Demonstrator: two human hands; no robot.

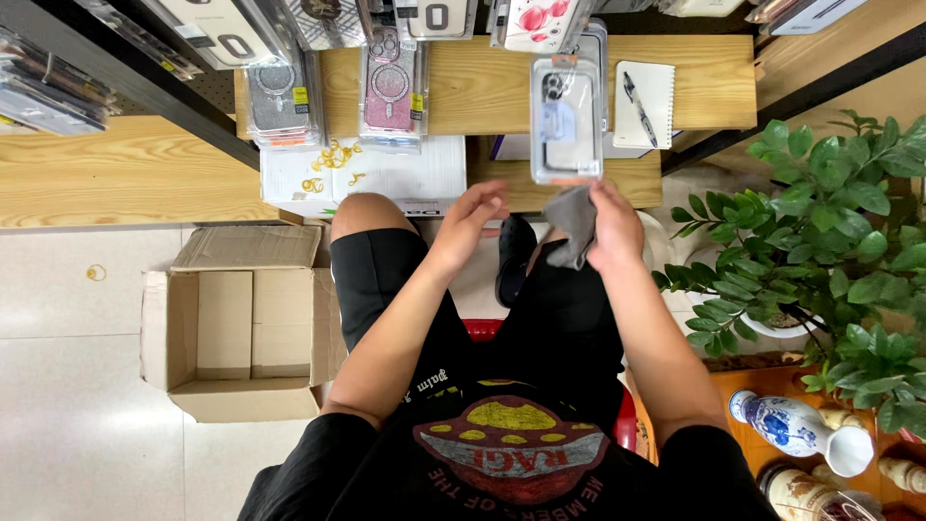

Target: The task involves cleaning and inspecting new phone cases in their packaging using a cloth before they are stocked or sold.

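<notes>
Both forearms reach up from the black shirt point(502, 463). Right hand point(614, 227) pinches a grey cloth point(571, 224); left hand point(470, 217), at its 9 o'clock, hangs half-curled, holding nothing. A clear phone-case pack point(566, 121) stands at the cloth's 12 o'clock on the wooden worktop point(482, 87). An open cardboard box point(241, 323) sits at 8 o'clock.

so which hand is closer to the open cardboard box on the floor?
Left. The left hand is raised over the knee, on the side of the cardboard box, which lies below-left of it. The right hand holds a grey cloth, farther from the box.
</notes>
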